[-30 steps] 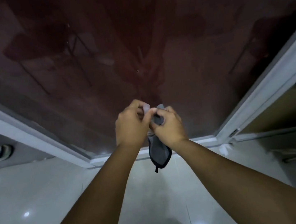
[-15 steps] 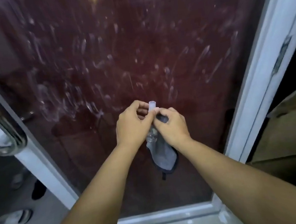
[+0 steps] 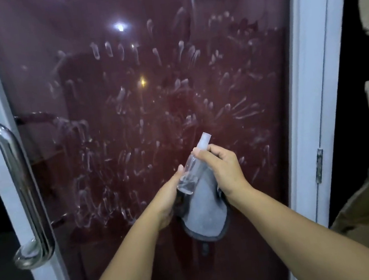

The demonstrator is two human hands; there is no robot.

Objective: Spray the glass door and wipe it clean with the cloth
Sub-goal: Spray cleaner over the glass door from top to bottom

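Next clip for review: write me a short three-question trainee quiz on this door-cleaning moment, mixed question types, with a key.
1. True or false: the glass door is already wiped free of smears.
2. Which hand grips the neck of the spray bottle? A) left hand B) right hand
3. Fill in: the grey cloth hangs ____ the bottle, between the two hands.

Key: 1) false, white streaks cover the pane; 2) B, the left hand only supports the bottle's lower end; 3) below.
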